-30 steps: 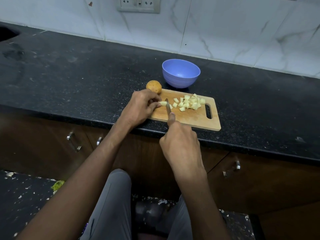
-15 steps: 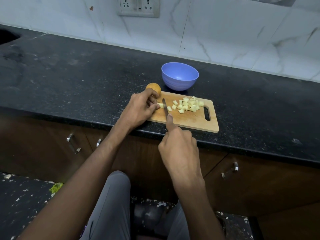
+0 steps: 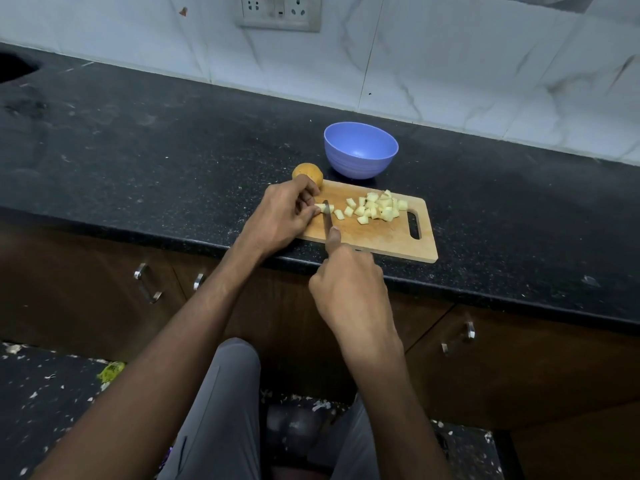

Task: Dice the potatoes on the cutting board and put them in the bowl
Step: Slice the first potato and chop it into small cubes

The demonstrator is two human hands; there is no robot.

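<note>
A wooden cutting board [image 3: 381,237] lies at the counter's front edge. A pile of pale potato cubes [image 3: 379,207] sits on its far right part. My left hand [image 3: 280,216] pinches a short potato strip [image 3: 327,208] against the board's left end. My right hand [image 3: 348,289] grips a knife [image 3: 326,216], index finger along the spine, with the blade across the strip. A whole unpeeled potato [image 3: 307,173] rests just behind my left hand, off the board's corner. The blue bowl [image 3: 360,148] stands behind the board, with nothing visible inside.
The black stone counter [image 3: 156,150] stretches left and right, backed by a marble-tiled wall with a socket plate [image 3: 278,12]. Brown cabinet doors with metal handles [image 3: 147,282] sit below. My grey-trousered legs and a speckled floor fill the bottom.
The knife blade has shifted left from beside the strip's right end onto the strip held by my left hand. The pile of cubes stays in place.
</note>
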